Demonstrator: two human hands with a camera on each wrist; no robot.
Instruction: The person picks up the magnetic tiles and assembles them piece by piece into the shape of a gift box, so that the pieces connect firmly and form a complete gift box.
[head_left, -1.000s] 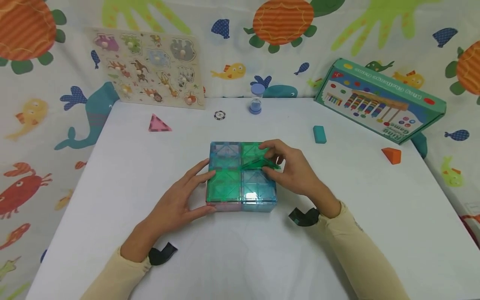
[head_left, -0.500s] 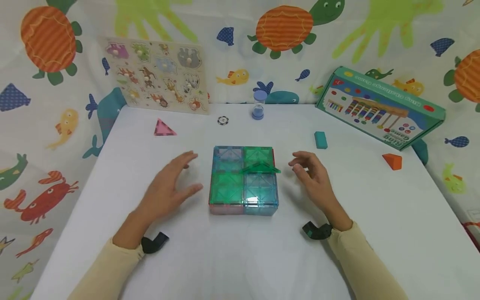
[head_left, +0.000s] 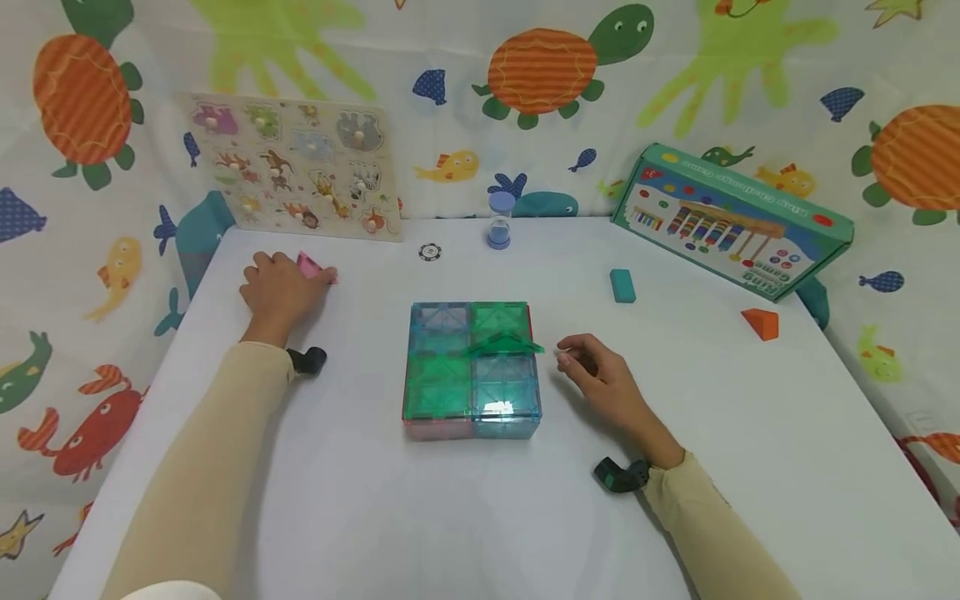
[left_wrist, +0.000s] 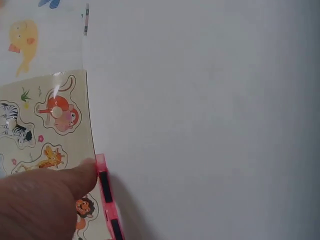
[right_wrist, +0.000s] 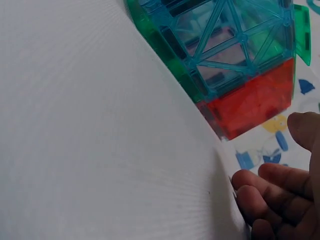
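At the back left in the head view, my left hand (head_left: 276, 292) pinches a pink triangular magnetic tile (head_left: 308, 267). The left wrist view shows this tile edge-on, with a fingertip against its end. A low box of clear magnetic tiles (head_left: 438, 389) sits mid-table, its top a two-by-two pattern of green and blue squares. Green triangular tile (head_left: 506, 342) pieces lean up from the right half of that top. My right hand (head_left: 602, 382) is beside the box, apart from it, fingers loosely bent around nothing. From the right wrist, a red side tile (right_wrist: 255, 107) of the box is visible.
An animal peg puzzle (head_left: 300, 167) leans at the back left. Behind the tile box are a poker chip (head_left: 430, 252) and a sand timer (head_left: 499, 221). To the right lie a teal block (head_left: 622, 286), an orange wedge (head_left: 762, 323) and a green game box (head_left: 735, 221).
My right hand has let go of the green triangle piece and drawn back rightward. My left hand has left the tile box and reached to the back left, onto the pink tile.
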